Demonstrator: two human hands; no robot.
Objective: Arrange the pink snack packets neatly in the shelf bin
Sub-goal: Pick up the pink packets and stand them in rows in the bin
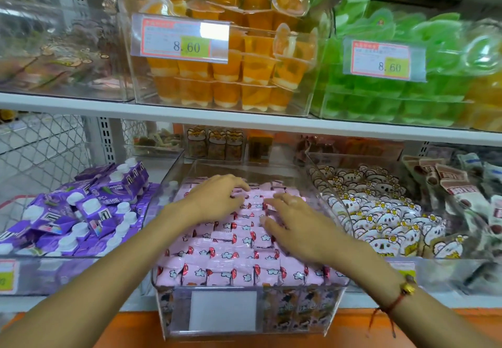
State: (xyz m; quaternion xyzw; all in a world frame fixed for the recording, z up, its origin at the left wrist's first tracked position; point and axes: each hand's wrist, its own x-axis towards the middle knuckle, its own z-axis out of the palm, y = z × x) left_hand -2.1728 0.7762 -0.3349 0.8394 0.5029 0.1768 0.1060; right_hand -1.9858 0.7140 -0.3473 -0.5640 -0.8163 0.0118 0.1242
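A person's left hand (pixel 217 198) and right hand (pixel 292 228) lie on the pink snack packets (pixel 233 249) filling a clear shelf bin (pixel 336 293) on the lower shelf of a shop display. The left hand's fingers curl down onto packets toward the back of the bin; whether they pinch one cannot be told. The right hand lies flat with fingers spread over the middle rows, holding nothing. The packets sit in overlapping rows from front to back, heaped to about the rim, the front rows tidier than those under the fingers. Purple cartons (pixel 89 211) fill the bin to the left, white koala-print packets (pixel 380 217) the one to the right, with orange jelly cups (pixel 231 70) on the shelf above. To finish the step well, light, even pressure seems wise, nudging strays into line row by row and keeping the heap below the rim so none slide over the front.
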